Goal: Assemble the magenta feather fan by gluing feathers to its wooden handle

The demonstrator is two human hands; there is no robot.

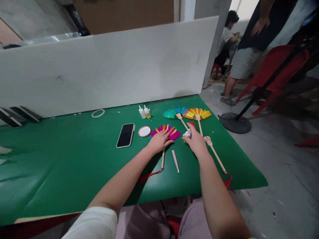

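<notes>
Evidently it's a steadying step I'm watching: left hand loosely spread on the magenta feather fan, towards the right edge of the green desk, right hand curled round a small white-topped bottle. I'd judge the next move calls for keeping that fan still. A white board lines the far edge; past the right edge, a red chair stands on grey floor.

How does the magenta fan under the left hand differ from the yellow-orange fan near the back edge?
The magenta fan is mostly magenta with some yellow and orange; the yellow-orange fan shows no magenta. The left hand partly covers the magenta fan, while the yellow-orange fan's spread lies uncovered by either hand, farther back. Both have petal-like pieces spread above a pale handle.
</notes>
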